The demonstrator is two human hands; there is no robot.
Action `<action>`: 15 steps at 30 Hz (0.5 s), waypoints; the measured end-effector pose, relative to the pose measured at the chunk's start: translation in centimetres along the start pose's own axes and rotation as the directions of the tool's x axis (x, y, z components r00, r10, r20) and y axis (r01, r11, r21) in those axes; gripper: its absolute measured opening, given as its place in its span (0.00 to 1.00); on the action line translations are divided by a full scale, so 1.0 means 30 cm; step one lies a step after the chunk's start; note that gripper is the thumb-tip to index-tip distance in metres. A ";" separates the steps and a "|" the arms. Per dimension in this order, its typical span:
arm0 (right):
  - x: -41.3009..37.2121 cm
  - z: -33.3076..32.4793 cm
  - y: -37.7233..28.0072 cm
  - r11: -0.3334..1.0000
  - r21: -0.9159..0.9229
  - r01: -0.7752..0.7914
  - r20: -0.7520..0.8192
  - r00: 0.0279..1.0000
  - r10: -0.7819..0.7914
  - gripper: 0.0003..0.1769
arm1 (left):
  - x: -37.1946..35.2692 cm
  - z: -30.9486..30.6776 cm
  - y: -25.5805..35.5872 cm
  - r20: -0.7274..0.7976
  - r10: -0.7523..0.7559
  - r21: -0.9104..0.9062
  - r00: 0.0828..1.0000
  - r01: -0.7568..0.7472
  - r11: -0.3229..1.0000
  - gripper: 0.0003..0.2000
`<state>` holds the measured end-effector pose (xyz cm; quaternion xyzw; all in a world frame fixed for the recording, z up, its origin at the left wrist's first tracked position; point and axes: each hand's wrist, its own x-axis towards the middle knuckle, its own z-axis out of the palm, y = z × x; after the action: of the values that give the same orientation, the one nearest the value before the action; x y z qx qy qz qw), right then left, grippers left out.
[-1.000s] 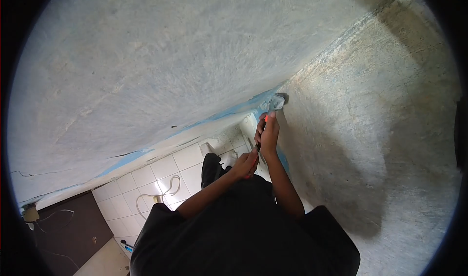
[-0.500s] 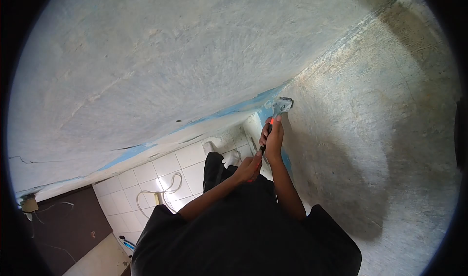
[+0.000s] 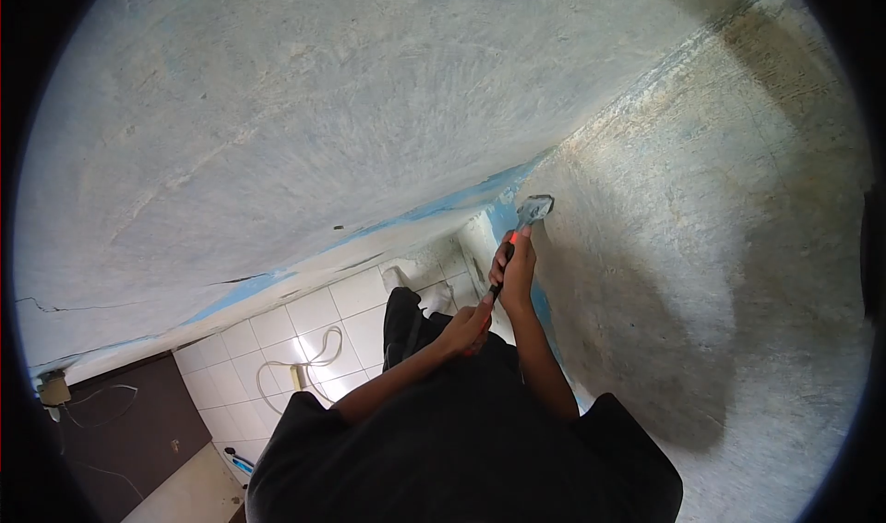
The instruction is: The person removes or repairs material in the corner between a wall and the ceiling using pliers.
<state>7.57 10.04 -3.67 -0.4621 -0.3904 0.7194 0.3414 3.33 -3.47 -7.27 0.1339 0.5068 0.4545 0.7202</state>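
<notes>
My right hand (image 3: 515, 264) grips the upper part of a red and black handle of a metal-headed tool (image 3: 533, 209) that looks like a wrench. Its grey head presses against the rough plastered wall (image 3: 701, 246) at the inner corner, beside a blue painted strip (image 3: 443, 209). My left hand (image 3: 469, 324) holds the lower end of the same handle, just below and left of the right hand. Both forearms reach out from my black shirt at the bottom of the view.
A second grey wall (image 3: 305, 108) meets the first at the corner. Below lies a white tiled floor (image 3: 277, 334) with a coiled white cable (image 3: 318, 355), a dark panel (image 3: 129, 426) at the lower left and a small blue object (image 3: 242, 466). My dark trouser leg (image 3: 401, 315) stands near the corner.
The tool head has slid slightly down and right along the corner, and both hands have dropped a little with it. The grip is unchanged.
</notes>
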 end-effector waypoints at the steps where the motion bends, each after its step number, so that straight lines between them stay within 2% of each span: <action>1: 0.018 0.014 -0.008 1.000 -0.002 0.009 0.005 1.000 -0.009 0.27 | 0.002 -0.003 0.002 -0.003 -0.023 -0.021 1.000 0.023 1.000 0.32; 4: 0.067 0.036 0.000 0.997 -0.050 0.051 0.001 0.999 -0.052 0.27 | 0.057 -0.020 0.022 -0.036 0.011 -0.067 0.999 -0.014 0.998 0.32; 5: 0.075 0.039 0.005 0.995 -0.074 0.068 -0.002 0.998 -0.068 0.27 | 0.052 -0.024 0.019 -0.029 0.010 -0.032 1.000 -0.011 0.999 0.32; 7: 0.052 0.044 0.004 0.998 -0.031 0.046 -0.018 0.999 -0.047 0.27 | 0.028 -0.029 0.029 -0.025 0.016 0.027 1.000 -0.015 1.000 0.32; 10: 0.027 0.015 0.028 1.000 -0.014 0.019 -0.011 1.000 -0.019 0.27 | 0.002 -0.024 -0.012 0.011 -0.075 -0.034 0.997 0.075 0.997 0.32; 12: 0.030 0.012 0.038 1.000 -0.002 -0.014 -0.019 1.000 0.014 0.27 | 0.030 -0.029 -0.003 -0.039 -0.017 0.046 0.999 0.019 0.999 0.34; 13: 0.044 0.025 0.036 1.000 -0.020 0.016 -0.018 1.000 -0.017 0.27 | 0.044 -0.035 0.006 -0.065 0.011 0.090 0.998 -0.006 0.996 0.35; 15: 0.084 0.052 0.028 0.996 -0.053 0.077 -0.021 0.997 -0.078 0.27 | 0.071 -0.044 0.015 -0.049 -0.020 0.011 0.999 0.021 1.000 0.35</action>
<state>5.15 11.40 -4.99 -0.4636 -0.4229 0.6898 0.3611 2.13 -1.90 -8.89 0.1217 0.5281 0.4472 0.7115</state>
